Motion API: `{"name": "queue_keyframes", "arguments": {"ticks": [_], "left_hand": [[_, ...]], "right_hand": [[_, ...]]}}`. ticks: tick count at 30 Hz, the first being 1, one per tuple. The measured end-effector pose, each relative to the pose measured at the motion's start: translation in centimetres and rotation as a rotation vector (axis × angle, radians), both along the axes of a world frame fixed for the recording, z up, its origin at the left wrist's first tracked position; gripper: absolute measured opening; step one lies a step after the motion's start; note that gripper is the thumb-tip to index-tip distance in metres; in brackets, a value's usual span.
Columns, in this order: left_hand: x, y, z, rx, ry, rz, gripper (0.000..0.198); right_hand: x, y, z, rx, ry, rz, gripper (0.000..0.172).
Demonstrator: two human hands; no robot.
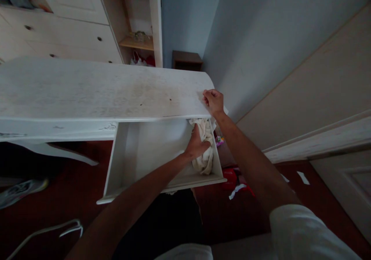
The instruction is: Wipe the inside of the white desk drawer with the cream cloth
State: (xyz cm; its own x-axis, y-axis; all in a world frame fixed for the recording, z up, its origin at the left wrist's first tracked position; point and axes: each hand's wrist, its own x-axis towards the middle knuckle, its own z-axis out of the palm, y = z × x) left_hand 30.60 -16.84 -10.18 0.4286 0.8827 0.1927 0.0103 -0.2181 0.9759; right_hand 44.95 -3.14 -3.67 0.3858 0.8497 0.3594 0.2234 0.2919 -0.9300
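Though bunched against the right wall of the open drawer, reads as a soft, light, limp white cloth; probably best gathered by a fistful of folds near its middle. Lays the left hand over it, fingers bent into the fabric, firm grip or not impossible to tell. Curls the right hand shut on the desk edge above. Shows only that cloth inside.

Fingers of the left hand are partly buried in white cloth.
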Motion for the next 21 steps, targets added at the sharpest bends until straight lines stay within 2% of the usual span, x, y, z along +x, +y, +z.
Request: {"name": "queue_keyframes", "arguments": {"ticks": [4, 7, 9, 13, 16, 18, 21], "left_hand": [[-2.0, -2.9, 1.1, -0.019, 0.333, -0.205, 0.096], [-3.2, -4.5, 2.2, 0.042, 0.511, -0.318, 0.096], [-3.6, -5.2, 2.9, 0.101, 0.53, -0.32, 0.095], [-3.0, -5.9, 3.6, 0.297, 0.556, -0.226, 0.095], [-2.4, -6.1, 3.7, 0.47, 0.683, -0.175, 0.093], [-2.4, -6.1, 3.9, 0.583, 0.792, -0.189, 0.089], [-3.3, -5.9, 4.6, 0.771, 0.881, -0.298, 0.072]], "right_hand": [[-0.1, 0.0, 0.1, -0.002, -0.03, -0.006, 0.044], [0.0, 0.0, 0.1, -0.009, -0.053, -0.01, 0.043], [0.0, 0.1, 0.1, -0.021, -0.065, -0.016, 0.043], [0.0, 0.1, 0.1, -0.044, -0.08, -0.04, 0.042], [0.1, 0.1, 0.1, -0.054, -0.091, -0.048, 0.04], [0.1, 0.1, 0.2, -0.062, -0.092, -0.048, 0.04], [0.1, 0.1, 0.3, -0.087, -0.092, -0.018, 0.04]]}}
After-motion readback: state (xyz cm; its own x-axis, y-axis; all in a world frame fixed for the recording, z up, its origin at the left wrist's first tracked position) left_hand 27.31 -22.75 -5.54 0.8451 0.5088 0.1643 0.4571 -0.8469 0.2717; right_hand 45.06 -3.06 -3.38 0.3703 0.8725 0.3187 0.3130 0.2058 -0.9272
